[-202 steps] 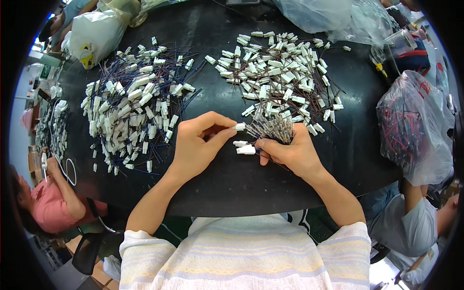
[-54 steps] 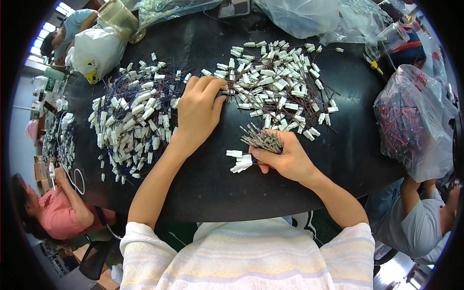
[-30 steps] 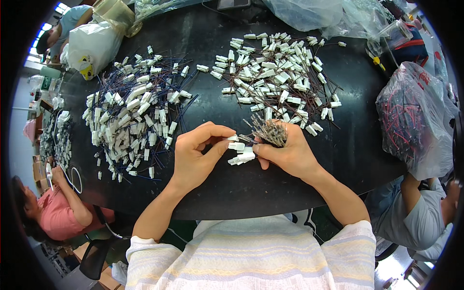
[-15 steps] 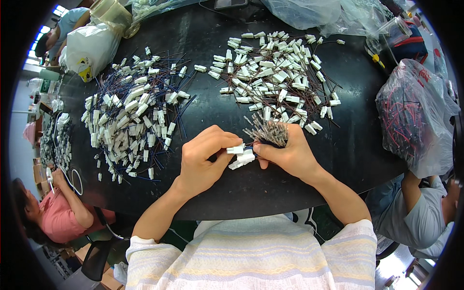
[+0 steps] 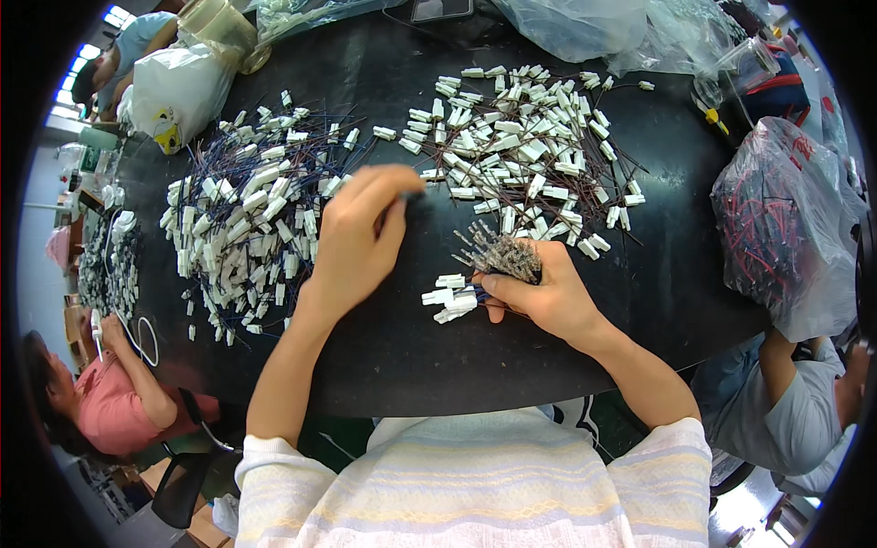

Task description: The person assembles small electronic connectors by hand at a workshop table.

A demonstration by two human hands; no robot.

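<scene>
My right hand (image 5: 548,281) is closed around a bundle of wires. Their silvery-brown metal terminals (image 5: 502,253) stick up in a fan above the thumb, while white connectors (image 5: 452,301) hang out on the left side of the fist. Up and to the left, my left hand (image 5: 358,228) hovers beside the right edge of a pile of blue wires with white connectors (image 5: 251,196). Its fingers are curled and smeared by motion, so whether anything sits between them is unclear. A second pile, brown wires with white connectors (image 5: 525,142), lies beyond my right hand.
A clear bag of red and black wires (image 5: 776,219) stands at the right. Plastic sheeting (image 5: 585,27) lines the far edge of the black table (image 5: 365,388). A white bag (image 5: 183,96) sits far left. Co-workers sit left (image 5: 119,393) and right (image 5: 786,402).
My left hand has left the connectors by my right hand and moved up and left toward the blue-wire pile. The right hand keeps its hold on the bundle, nearly in place.
</scene>
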